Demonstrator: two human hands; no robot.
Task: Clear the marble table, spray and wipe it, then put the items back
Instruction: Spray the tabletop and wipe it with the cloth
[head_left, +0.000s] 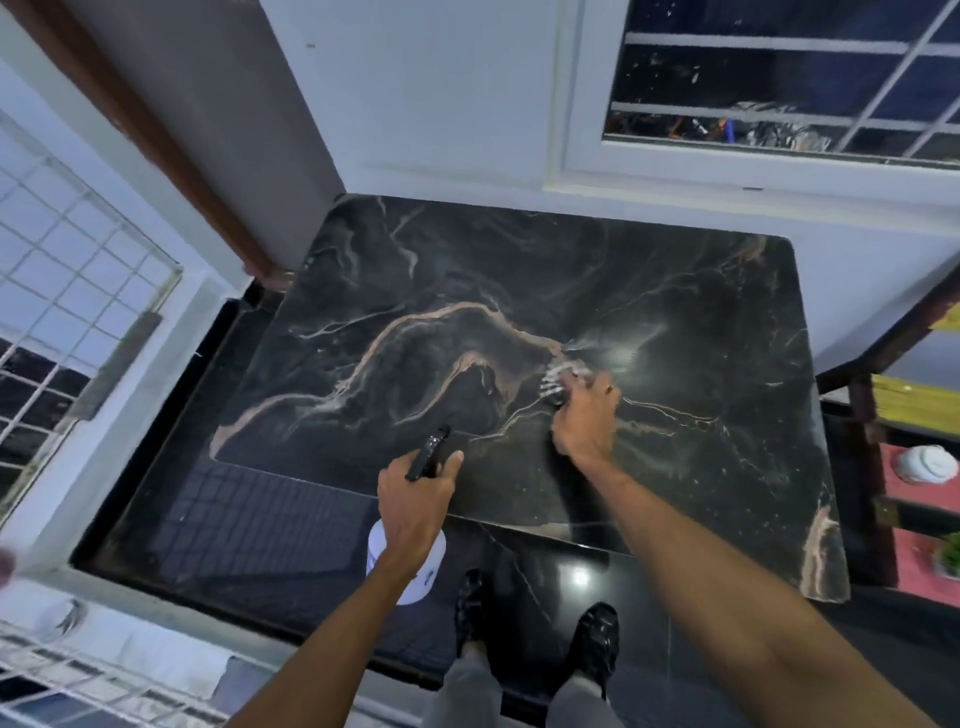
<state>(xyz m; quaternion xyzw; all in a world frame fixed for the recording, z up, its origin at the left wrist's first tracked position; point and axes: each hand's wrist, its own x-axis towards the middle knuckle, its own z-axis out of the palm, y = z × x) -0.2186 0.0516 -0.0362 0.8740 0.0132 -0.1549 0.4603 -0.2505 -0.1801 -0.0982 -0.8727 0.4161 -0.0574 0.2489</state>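
Gripping one bottle (430, 571): left hand (415, 499); right hand (587, 410) on one cloth (558, 378), apparently.

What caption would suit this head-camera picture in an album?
Left hand grips a spray bottle while the right hand presses a cloth onto the black marble table.

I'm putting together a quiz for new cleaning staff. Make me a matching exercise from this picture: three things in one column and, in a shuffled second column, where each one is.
Things
1. white spray bottle with black trigger head
2. black-and-white patterned cloth
3. white round object

Places
A. on the red shelf, to the right of the table
B. gripped by the left hand at the table's near edge
C. under the right hand, on the black marble table

Pairs: 1-B, 2-C, 3-A
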